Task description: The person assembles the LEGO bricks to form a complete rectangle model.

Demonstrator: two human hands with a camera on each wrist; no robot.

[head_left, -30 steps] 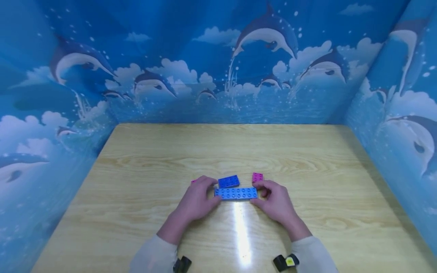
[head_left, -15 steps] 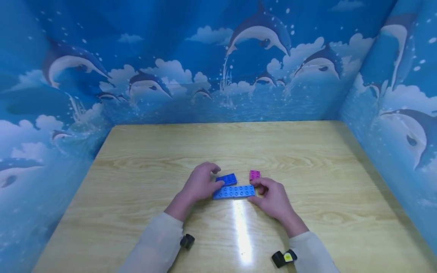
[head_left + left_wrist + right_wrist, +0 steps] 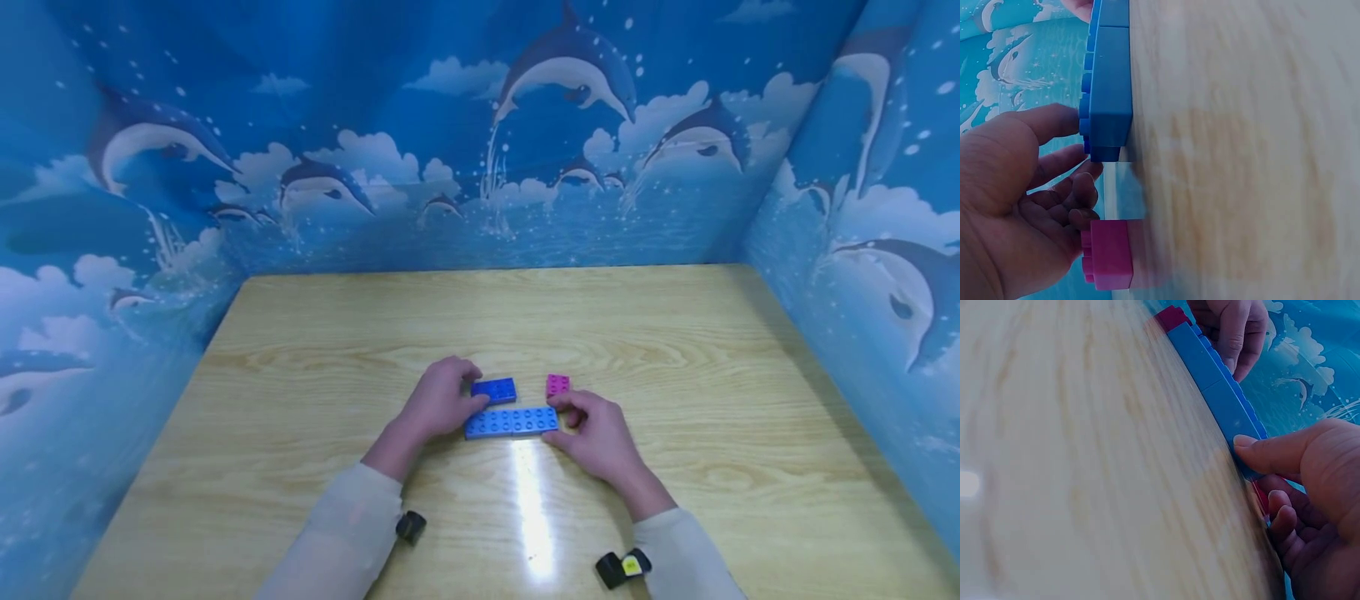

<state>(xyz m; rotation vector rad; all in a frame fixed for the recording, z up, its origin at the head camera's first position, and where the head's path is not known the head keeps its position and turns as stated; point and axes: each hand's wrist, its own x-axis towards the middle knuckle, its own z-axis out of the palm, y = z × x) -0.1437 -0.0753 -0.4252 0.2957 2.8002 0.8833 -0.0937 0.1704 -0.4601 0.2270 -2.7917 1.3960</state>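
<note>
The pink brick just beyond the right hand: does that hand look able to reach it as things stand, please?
Probably yes: the pink brick sits close by the right hand with nothing visible between, though that hand would likely have to release the light blue bricks first.

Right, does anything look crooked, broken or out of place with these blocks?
No, nothing stands out. The row of light-blue bricks runs straight, end to end. The dark blue brick lies just behind it, nearly parallel, and a pink brick sits behind the row's right end. No visible cracks or spills.
</note>
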